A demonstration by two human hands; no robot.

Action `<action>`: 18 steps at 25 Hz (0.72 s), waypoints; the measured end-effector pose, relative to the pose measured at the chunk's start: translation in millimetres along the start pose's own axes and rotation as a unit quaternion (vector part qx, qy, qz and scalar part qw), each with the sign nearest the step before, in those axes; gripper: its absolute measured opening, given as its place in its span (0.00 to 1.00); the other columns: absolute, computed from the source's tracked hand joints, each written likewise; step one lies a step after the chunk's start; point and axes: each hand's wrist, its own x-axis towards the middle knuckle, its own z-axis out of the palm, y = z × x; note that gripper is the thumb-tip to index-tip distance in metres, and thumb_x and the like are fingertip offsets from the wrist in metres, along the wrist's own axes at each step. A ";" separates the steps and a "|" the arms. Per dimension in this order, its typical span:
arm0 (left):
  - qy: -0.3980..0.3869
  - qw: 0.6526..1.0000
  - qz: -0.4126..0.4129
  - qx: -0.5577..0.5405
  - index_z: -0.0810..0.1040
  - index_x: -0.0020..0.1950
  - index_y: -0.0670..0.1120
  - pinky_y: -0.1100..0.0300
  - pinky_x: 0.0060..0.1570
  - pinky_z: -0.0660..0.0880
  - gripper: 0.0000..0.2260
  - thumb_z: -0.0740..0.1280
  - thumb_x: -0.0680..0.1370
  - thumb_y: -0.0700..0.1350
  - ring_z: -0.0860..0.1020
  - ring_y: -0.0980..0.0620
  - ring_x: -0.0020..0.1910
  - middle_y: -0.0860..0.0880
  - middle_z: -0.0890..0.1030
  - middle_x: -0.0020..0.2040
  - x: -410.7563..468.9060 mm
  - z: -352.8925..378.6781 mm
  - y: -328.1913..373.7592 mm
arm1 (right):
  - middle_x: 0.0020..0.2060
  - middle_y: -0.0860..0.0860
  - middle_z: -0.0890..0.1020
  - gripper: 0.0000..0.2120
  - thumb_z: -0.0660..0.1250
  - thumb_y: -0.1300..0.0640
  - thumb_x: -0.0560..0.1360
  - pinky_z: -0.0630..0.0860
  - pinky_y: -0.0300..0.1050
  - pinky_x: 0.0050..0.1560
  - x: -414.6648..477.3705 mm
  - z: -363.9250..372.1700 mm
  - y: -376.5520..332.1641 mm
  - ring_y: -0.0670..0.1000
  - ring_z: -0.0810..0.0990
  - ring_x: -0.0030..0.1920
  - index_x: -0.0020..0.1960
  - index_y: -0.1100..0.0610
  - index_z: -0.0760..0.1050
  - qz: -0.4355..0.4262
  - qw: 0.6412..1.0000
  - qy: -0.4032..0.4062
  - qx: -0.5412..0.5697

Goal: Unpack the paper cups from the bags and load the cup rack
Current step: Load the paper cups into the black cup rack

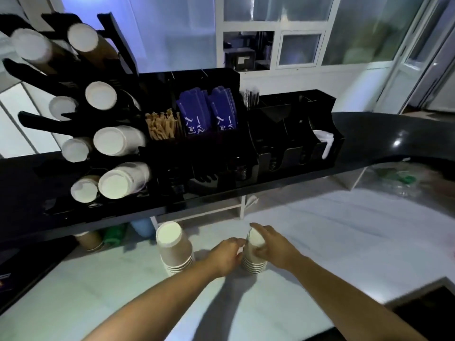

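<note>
White paper cups, upside down, form a short stack (254, 263) on the pale counter (332, 230), below and to the right of the black cup rack (39, 119). The right hand (273, 247) has its grip curled round the stack's top cup. The left hand (227, 254) clamps its grip on the stack's side. A wider second stack (173, 249) stands nearer the rack, untouched. The rack stands on a dark upper counter (369, 134), with cup columns (118, 141) in its slots, bases facing out. Right of the rack, a black organizer (246, 153) holds blue packets (209, 112) and wooden stirrers (161, 126). Far right of the rack lies crumpled clear plastic (394, 183).
</note>
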 end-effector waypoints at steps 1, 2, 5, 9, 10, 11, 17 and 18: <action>0.010 1.000 -0.002 -0.016 0.74 0.71 0.46 0.53 0.66 0.71 0.17 0.62 0.82 0.44 0.75 0.45 0.66 0.45 0.77 0.69 1.2 4.1 -0.2 | 0.66 0.51 0.71 0.38 0.72 0.51 0.72 0.75 0.46 0.60 2.1 4.2 1.7 0.54 0.76 0.60 0.76 0.41 0.59 0.004 1.000 0.006 0.013; 0.019 0.999 -0.006 -0.034 0.74 0.71 0.46 0.53 0.66 0.72 0.18 0.63 0.81 0.43 0.76 0.44 0.66 0.44 0.77 0.69 1.8 7.1 -0.6 | 0.64 0.52 0.72 0.38 0.73 0.51 0.71 0.74 0.47 0.60 2.9 5.9 1.8 0.54 0.76 0.59 0.76 0.42 0.60 0.008 1.000 0.010 0.017; 0.042 0.995 -0.010 -0.085 0.73 0.71 0.46 0.52 0.61 0.75 0.18 0.64 0.80 0.43 0.78 0.44 0.62 0.44 0.78 0.67 1.4 5.5 -1.8 | 0.63 0.53 0.74 0.38 0.74 0.49 0.70 0.74 0.49 0.60 5.8 -4.6 -5.0 0.56 0.76 0.60 0.76 0.43 0.61 0.000 0.999 0.030 0.014; 0.107 0.985 0.044 -0.129 0.63 0.76 0.52 0.66 0.66 0.68 0.27 0.66 0.78 0.52 0.72 0.55 0.66 0.55 0.72 0.69 -4.2 -33.5 4.7 | 0.63 0.49 0.74 0.38 0.74 0.46 0.69 0.75 0.46 0.57 9.6 -67.0 -46.7 0.53 0.76 0.59 0.74 0.43 0.61 -0.032 0.994 0.097 0.028; 0.129 0.980 0.059 -0.136 0.60 0.78 0.52 0.73 0.65 0.62 0.31 0.68 0.78 0.55 0.68 0.60 0.67 0.58 0.68 0.70 -6.9 -49.6 8.5 | 0.62 0.47 0.74 0.38 0.73 0.45 0.68 0.76 0.46 0.56 10.1 -87.6 -61.2 0.51 0.76 0.59 0.74 0.42 0.60 -0.047 0.992 0.112 0.034; 0.154 0.976 0.070 -0.140 0.57 0.80 0.51 0.76 0.65 0.58 0.36 0.70 0.77 0.58 0.65 0.62 0.68 0.59 0.65 0.71 -9.8 -67.0 12.1 | 0.62 0.46 0.74 0.39 0.73 0.43 0.67 0.77 0.46 0.56 10.0 -108.2 -76.4 0.50 0.77 0.59 0.74 0.41 0.60 -0.069 0.989 0.124 0.038; 0.342 0.921 0.119 -0.146 0.55 0.79 0.61 0.58 0.68 0.71 0.44 0.73 0.69 0.69 0.68 0.63 0.70 0.60 0.67 0.73 -41.5 -193.9 36.7 | 0.59 0.43 0.78 0.40 0.72 0.34 0.66 0.78 0.44 0.56 0.0 -211.5 -200.7 0.46 0.79 0.55 0.72 0.38 0.59 -0.229 0.942 0.238 0.064; 0.377 0.906 0.126 -0.148 0.56 0.78 0.61 0.58 0.68 0.71 0.43 0.73 0.69 0.69 0.68 0.63 0.70 0.60 0.67 0.73 -49.0 -212.6 39.3 | 0.60 0.42 0.77 0.39 0.73 0.35 0.67 0.78 0.43 0.57 -0.3 -219.5 -221.0 0.45 0.78 0.56 0.72 0.37 0.59 -0.256 0.930 0.251 0.087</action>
